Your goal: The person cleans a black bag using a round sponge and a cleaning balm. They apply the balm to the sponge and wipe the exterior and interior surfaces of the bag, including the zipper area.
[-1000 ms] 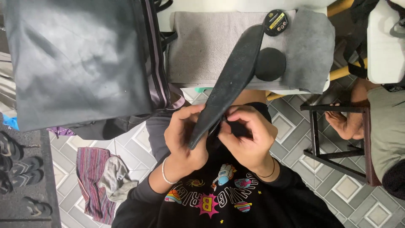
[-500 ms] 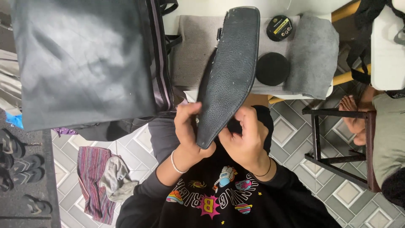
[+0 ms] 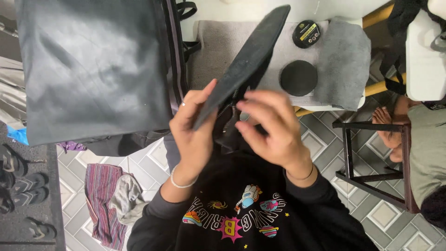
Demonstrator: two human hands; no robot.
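Black boot [image 3: 246, 60] now turned edge-on vs broadside before; left hand [image 3: 195, 135] fingers clamp it, right hand [image 3: 272, 128] loose, open at zip.

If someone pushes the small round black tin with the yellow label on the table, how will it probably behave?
The small round black tin lies flat on a grey felt cloth, so it would likely drag rather than roll. It looks small, so probably light. The loose black round lid beside it suggests it is open.

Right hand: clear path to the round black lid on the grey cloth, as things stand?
Probably yes. The right hand sits just below the round black lid, with only bare grey cloth between them. The black boot, gripped by the left hand, slants off to the side, not across that path.
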